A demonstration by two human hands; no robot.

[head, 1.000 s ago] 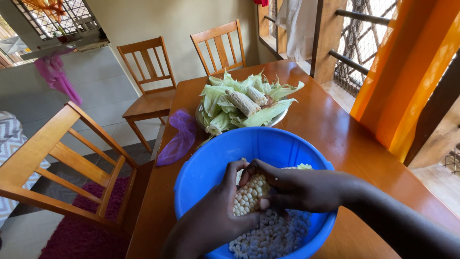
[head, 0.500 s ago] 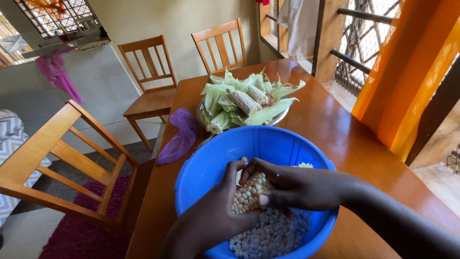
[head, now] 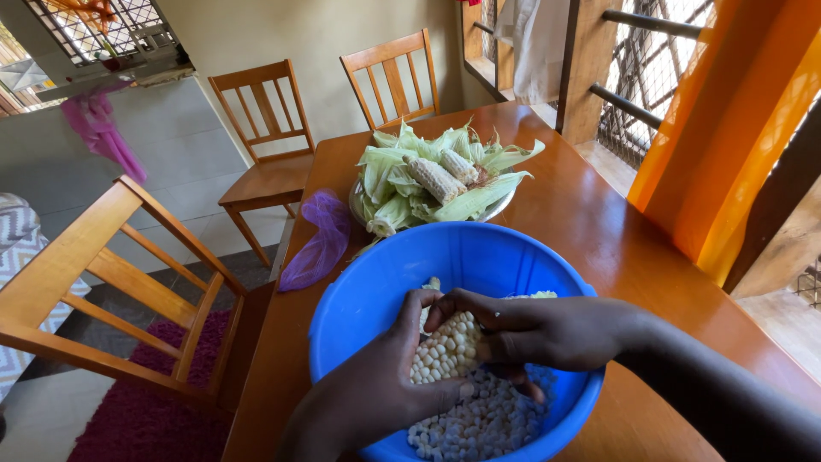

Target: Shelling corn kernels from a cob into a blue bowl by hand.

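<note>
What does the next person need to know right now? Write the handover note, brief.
Left hand: wrapped around a white corn cob, holding it over the blue plastic basin.
Right hand: gripping the same cob from the other side, thumb on the kernel rows.
Things: basin sits at the near edge of the wooden table; behind it a plate of green husks with two bare cobs on top; a purple bag at the table's left edge.
Done: loose kernels cover the basin floor.
Left: the held cob still carries many kernels.
</note>
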